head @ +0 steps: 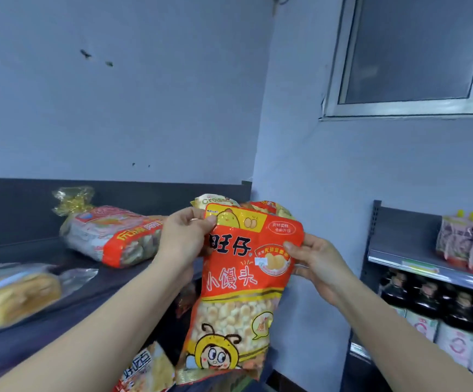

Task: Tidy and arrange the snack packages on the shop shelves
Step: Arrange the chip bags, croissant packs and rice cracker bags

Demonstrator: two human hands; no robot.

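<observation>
Head view: You held the red Wangzai mini-bun snack bag [241, 292] upright in mid-air in front of the dark shelf [110, 274]. Your left hand [185, 236] pinched its top left corner, and your right hand [319, 264] clasped its right edge with the thumb on the front. The bag hung free below both grips and touched no shelf.

To place it well, you would likely have wanted to keep the printed face toward you, carry it level and set its bottom seam down first. The thin film looked apt to crumple if squeezed.

Left of your grip, a large red-and-white biscuit bag [113, 236] lay on its side on the shelf top. Further left lay a bread pack [14, 295], too blurred to read. Just behind the grip a croissant pack [215, 200] showed only its top edge. The bag covered whatever stood around that pack.

Below your left forearm another snack pack [144, 369] was cut off by the frame. Right of your grip, pink pouches [467, 244] sat above dark bottles [428, 295], and their labels could not be made out. Your right fingers behind the bag were hidden.
</observation>
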